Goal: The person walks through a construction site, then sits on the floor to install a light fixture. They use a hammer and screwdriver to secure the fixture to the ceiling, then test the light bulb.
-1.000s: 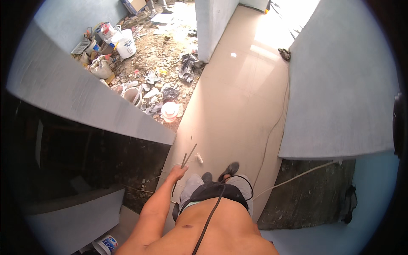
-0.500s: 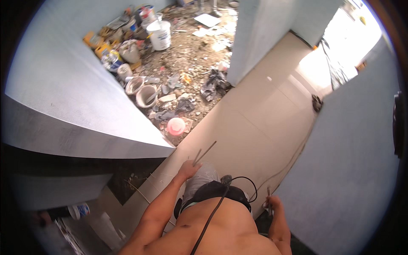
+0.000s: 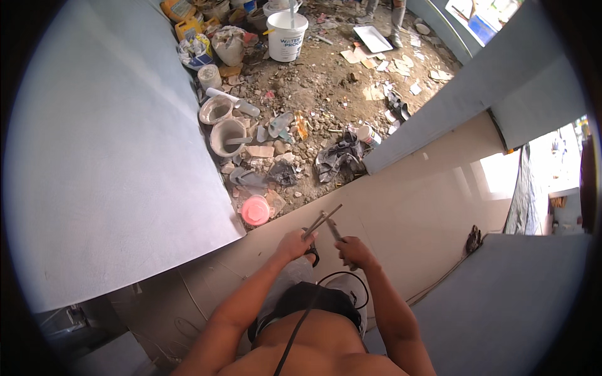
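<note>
My left hand (image 3: 296, 244) is closed around thin brown-grey rods (image 3: 327, 216) that point away from me toward the doorway. Close to its right, my right hand (image 3: 356, 252) grips a slim dark hand tool (image 3: 335, 233) with a narrow, lighter tip. The tool's tip is beside the rods, and whether they touch I cannot tell. Its exact kind is too small to make out. Both hands are in front of my waist, above the tiled floor (image 3: 407, 194). A sandal (image 3: 312, 254) on my foot shows between them.
Beyond a doorway lies rubble-strewn ground (image 3: 332, 88) with a white bucket (image 3: 288, 37), mortar pails (image 3: 227, 139) and a pink tub (image 3: 255, 210). Another person's leg (image 3: 397, 22) stands by a white tray (image 3: 372, 39). Walls (image 3: 113, 163) flank me; a cable (image 3: 426, 291) runs along the floor.
My right hand has come up from low at my right side, bringing the tool beside the rods in my left hand. My view has turned right, toward the rubble room and doorway.
</note>
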